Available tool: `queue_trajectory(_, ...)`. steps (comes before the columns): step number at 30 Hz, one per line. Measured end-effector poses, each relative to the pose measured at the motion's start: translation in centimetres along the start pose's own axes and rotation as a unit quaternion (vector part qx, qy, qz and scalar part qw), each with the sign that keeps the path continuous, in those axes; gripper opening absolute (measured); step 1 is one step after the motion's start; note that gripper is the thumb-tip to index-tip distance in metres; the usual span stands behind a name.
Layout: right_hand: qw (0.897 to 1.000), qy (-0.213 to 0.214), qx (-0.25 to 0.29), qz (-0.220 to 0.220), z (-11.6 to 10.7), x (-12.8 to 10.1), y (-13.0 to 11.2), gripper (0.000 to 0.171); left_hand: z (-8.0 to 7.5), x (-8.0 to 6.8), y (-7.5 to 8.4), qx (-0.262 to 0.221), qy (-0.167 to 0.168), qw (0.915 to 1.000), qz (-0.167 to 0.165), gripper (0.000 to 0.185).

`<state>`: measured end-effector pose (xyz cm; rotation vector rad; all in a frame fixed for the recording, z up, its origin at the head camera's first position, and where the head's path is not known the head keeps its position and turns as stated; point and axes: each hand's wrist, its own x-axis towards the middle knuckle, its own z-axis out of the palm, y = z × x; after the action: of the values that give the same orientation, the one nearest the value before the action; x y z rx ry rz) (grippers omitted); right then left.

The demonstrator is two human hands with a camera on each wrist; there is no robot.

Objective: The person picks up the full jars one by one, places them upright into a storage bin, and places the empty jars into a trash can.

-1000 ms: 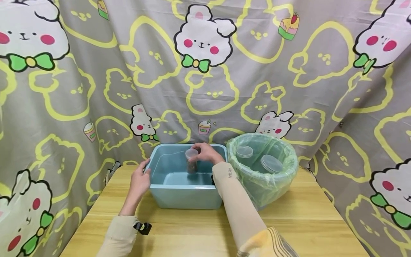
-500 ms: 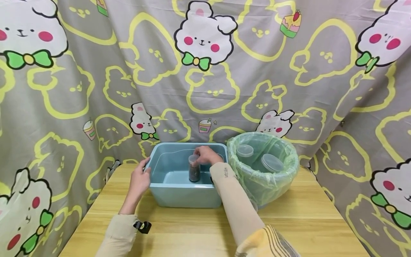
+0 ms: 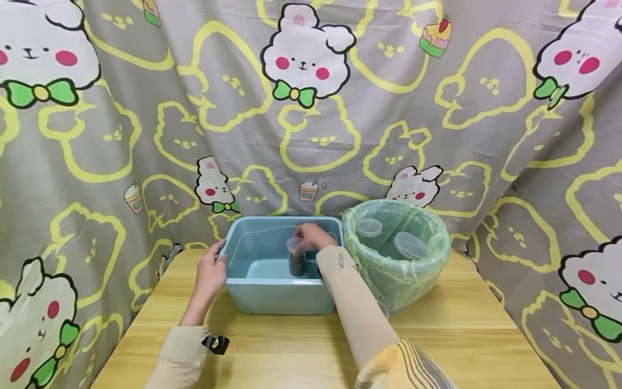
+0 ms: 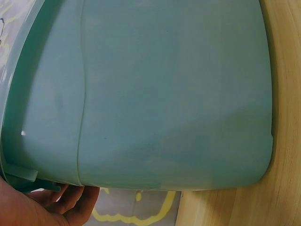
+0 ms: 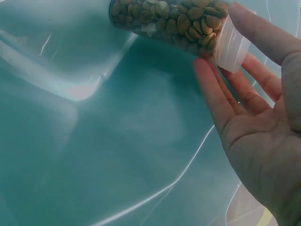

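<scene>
Inside a blue plastic tub point(image 3: 282, 298), a clear jar point(image 3: 296, 263) with a white translucent lid stands near the front right of the floor. In the right wrist view the jar point(image 5: 174, 22) holds many small brown kernels. My right hand point(image 3: 313, 237) pinches it around the lid, thumb on one side and fingers on the other. At the tub's left rim, my left hand point(image 3: 212, 273) grips the edge. The left wrist view shows curled fingers of that hand point(image 4: 51, 207) under the tub's rim, beside its outer wall.
Right of the tub stands a basket point(image 3: 413, 281) lined with a thin green bag. Two lidded containers, one upright point(image 3: 369, 228) and one tilted point(image 3: 410, 246), are inside it. A patterned curtain point(image 3: 311, 124) hangs behind the wooden table point(image 3: 272, 346).
My right hand has lowered the jar toward the front of the tub, then shifted it slightly right. The left hand has kept its place on the rim.
</scene>
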<state>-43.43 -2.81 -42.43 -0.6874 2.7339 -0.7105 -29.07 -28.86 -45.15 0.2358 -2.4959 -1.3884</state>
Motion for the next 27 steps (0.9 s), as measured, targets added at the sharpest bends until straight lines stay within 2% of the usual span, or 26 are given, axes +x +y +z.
queue_trajectory(16,0.999,-0.005,0.034,0.002,0.14,-0.02,0.32,0.047,-0.03,-0.18,0.09,0.001,0.002,1.0000,-0.001,0.051)
queue_trajectory(22,0.999,-0.014,0.043,-0.006,0.06,0.17,0.52,0.056,0.15,-0.36,0.13,0.003,0.014,0.9999,0.007,0.050)
queue_trajectory(27,0.999,0.004,0.015,-0.029,-0.54,0.49,0.12,0.056,0.19,-0.31,0.51,0.003,0.004,1.0000,0.001,0.050)
